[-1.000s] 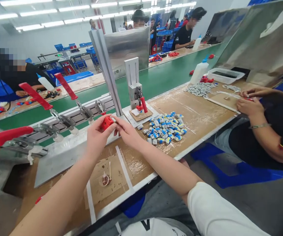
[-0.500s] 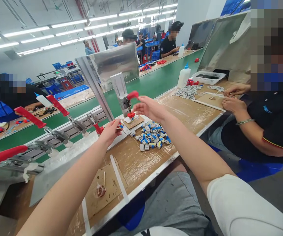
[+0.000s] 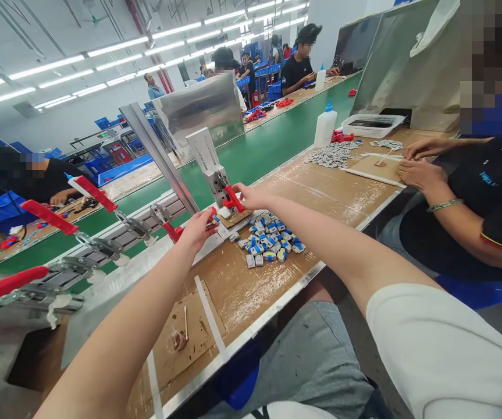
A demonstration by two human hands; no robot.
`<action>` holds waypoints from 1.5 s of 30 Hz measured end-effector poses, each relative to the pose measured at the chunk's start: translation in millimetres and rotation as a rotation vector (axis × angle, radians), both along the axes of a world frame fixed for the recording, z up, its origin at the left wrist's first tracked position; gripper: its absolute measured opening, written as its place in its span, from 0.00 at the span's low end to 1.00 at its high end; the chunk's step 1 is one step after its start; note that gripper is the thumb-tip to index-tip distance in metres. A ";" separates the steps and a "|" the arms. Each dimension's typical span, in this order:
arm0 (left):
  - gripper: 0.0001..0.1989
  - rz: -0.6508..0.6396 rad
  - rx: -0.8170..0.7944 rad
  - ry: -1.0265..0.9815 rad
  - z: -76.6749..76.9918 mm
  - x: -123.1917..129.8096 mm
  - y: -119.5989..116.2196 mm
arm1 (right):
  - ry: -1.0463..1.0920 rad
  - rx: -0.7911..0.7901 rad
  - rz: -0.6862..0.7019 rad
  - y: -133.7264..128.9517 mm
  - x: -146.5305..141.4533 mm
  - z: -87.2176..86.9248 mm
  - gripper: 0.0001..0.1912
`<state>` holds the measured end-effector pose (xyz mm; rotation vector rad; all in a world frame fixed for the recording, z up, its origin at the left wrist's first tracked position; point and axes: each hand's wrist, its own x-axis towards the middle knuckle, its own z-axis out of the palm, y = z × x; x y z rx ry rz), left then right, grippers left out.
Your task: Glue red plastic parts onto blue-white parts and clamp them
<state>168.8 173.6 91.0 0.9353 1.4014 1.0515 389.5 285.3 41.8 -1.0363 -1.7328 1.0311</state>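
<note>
My right hand (image 3: pixel 251 197) is closed round the red handle (image 3: pixel 234 199) of a toggle clamp, which is mounted on an upright metal bracket (image 3: pixel 205 152). The handle points down in front of the bracket. Beneath it lies a small board (image 3: pixel 237 219); handle and fingers hide most of what sits there. Just left of the clamp, my left hand (image 3: pixel 197 229) has its fingers curled on a small red and blue plastic piece (image 3: pixel 213 216), partly covered by the fingertips. A pile of small white and blue blocks (image 3: pixel 270 237) lies on the table, right of the board.
More red-handled toggle clamps (image 3: pixel 50 216) line a metal rail at left. On cardboard (image 3: pixel 198 331) nearby lie a cotton swab (image 3: pixel 186 322) and a small dish (image 3: pixel 178 340). A green conveyor belt (image 3: pixel 272 152) runs behind. A co-worker's hands (image 3: pixel 423 169) work at right, near a white bottle (image 3: pixel 325 127).
My right hand has taken hold of the clamp's handle, which has swung from raised to down. The red piece under the clamp is now mostly hidden. My left hand stays nearly in place.
</note>
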 end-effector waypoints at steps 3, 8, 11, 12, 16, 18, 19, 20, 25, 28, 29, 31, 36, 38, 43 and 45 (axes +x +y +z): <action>0.13 0.002 -0.001 0.024 -8.1 5.3 5.7 | -0.227 0.140 0.123 3.5 -8.1 -9.4 0.36; 0.18 -0.025 0.036 0.087 -14.2 8.8 11.1 | -0.258 0.103 0.151 12.8 -18.1 2.1 0.20; 0.19 -0.045 0.089 0.146 -16.5 7.4 15.0 | -0.342 0.095 0.185 12.7 -14.3 19.2 0.16; 0.20 -0.052 0.109 0.174 -17.5 7.0 17.2 | -0.367 0.082 0.200 12.4 -11.6 26.5 0.15; 0.22 -0.071 0.199 0.320 -22.5 6.8 30.2 | -0.304 -0.087 0.250 10.4 3.6 55.8 0.13; 0.22 -0.070 0.242 0.398 -25.4 7.5 38.0 | -0.210 -0.193 0.290 6.1 12.9 66.4 0.12; 0.22 -0.067 0.263 0.434 -26.9 8.1 41.8 | -0.175 -0.237 0.307 2.5 17.6 70.3 0.12; 0.21 -0.063 0.283 0.470 -28.3 8.7 45.5 | -0.145 -0.278 0.324 -2.1 22.0 73.6 0.12; 0.19 -0.053 0.336 0.625 -36.3 13.5 59.2 | 0.148 -0.416 0.365 -37.5 31.8 93.0 0.13; 0.18 -0.071 0.343 0.691 -41.3 17.1 64.2 | 0.441 -0.381 0.430 -60.2 21.9 114.9 0.12; 0.18 -0.080 0.349 0.708 -42.9 18.4 65.5 | 0.497 -0.358 0.459 -66.0 16.3 122.7 0.11; 0.18 -0.101 0.361 0.734 -45.6 21.4 67.9 | 0.523 -0.317 0.471 -73.2 3.6 136.3 0.11; 0.18 -0.159 0.384 0.767 -47.3 29.3 74.8 | 0.474 -0.245 0.194 -70.7 -18.0 148.3 0.15; 0.20 -0.178 0.392 0.786 -46.4 30.6 77.3 | 0.448 -0.188 0.125 -70.2 -16.4 148.7 0.20; 0.20 -0.239 0.414 0.841 -44.9 27.9 80.0 | 0.287 -0.101 0.313 -89.9 5.4 142.2 0.23; 0.19 -0.255 0.420 0.863 -45.2 26.5 80.2 | 0.187 -0.088 0.315 -102.0 14.8 129.3 0.20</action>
